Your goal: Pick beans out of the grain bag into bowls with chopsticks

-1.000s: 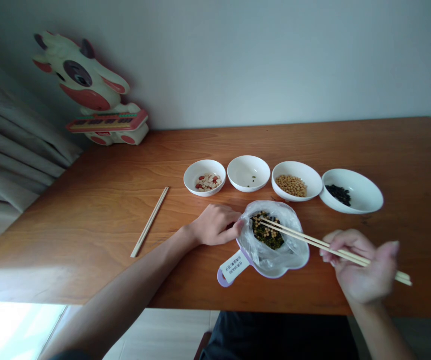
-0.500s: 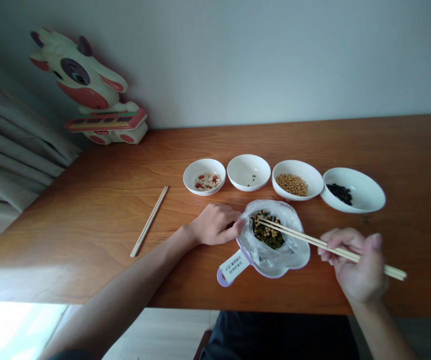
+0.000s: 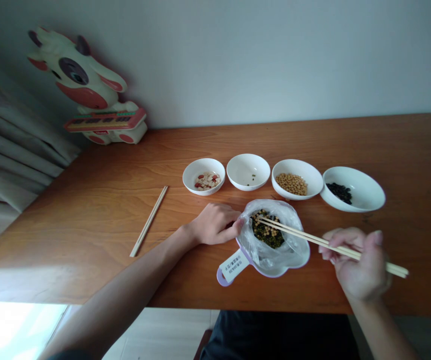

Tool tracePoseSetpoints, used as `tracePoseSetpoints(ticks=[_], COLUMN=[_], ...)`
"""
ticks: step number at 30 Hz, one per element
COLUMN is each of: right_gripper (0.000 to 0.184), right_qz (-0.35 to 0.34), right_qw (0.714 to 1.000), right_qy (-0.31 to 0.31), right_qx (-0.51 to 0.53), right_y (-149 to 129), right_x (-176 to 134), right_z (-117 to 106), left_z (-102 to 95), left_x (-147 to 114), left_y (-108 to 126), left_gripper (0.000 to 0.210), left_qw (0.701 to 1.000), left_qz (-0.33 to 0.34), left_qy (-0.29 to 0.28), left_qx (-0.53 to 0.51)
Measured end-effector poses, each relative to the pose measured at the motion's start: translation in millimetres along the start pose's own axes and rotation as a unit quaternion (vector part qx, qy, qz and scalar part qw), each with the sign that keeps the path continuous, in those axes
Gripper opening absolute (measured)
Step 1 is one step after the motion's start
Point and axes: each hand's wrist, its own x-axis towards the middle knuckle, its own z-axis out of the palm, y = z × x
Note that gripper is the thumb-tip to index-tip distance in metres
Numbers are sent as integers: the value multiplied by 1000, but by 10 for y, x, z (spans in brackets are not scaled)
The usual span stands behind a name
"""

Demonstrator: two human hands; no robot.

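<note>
My right hand (image 3: 361, 262) is closed around a pair of wooden chopsticks (image 3: 313, 240), whose tips reach into a mix of green and yellow beans with some dark ones (image 3: 270, 232). The beans lie in a clear plastic bag (image 3: 296, 252) that lines a purple, scallop-edged container with a labelled handle (image 3: 234, 266). My left hand (image 3: 217, 223) grips the left edge of the bag, its fingertips partly hidden. Behind stand white bowls: one with peanuts (image 3: 188, 185), one with a few green bits (image 3: 238, 177), one with yellow soybeans (image 3: 315, 182), one with black beans (image 3: 367, 192).
A second pair of chopsticks (image 3: 149, 220) lies on the wooden table (image 3: 98, 220) left of my left hand. A cow-shaped toy keyboard (image 3: 106, 117) leans against the wall at the back left, near a grey curtain (image 3: 8, 145). The table's front edge runs below the container.
The back ends of the chopsticks have risen slightly and shifted right with my right hand. Their tips remain among the beans; my left hand is still at the bag's edge.
</note>
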Motion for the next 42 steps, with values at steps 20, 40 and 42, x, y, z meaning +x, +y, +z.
tracePoseSetpoints(ticks=[20, 40, 42], right_gripper=[69, 72, 72], right_qz=[9, -5, -4], right_qw=[999, 997, 997], right_qy=[-34, -73, -76], right_qx=[-14, -10, -10], right_y=[-9, -65, -52], right_x=[-2, -4, -7], right_z=[29, 37, 34], left_z=[-9, 3, 1], left_x=[10, -2, -4], left_y=[8, -6, -6], left_gripper=[46, 45, 45], left_qw=[1000, 1000, 1000], left_qz=[2, -2, -1], left_qy=[-3, -6, -6], left_qx=[-2, 1, -2])
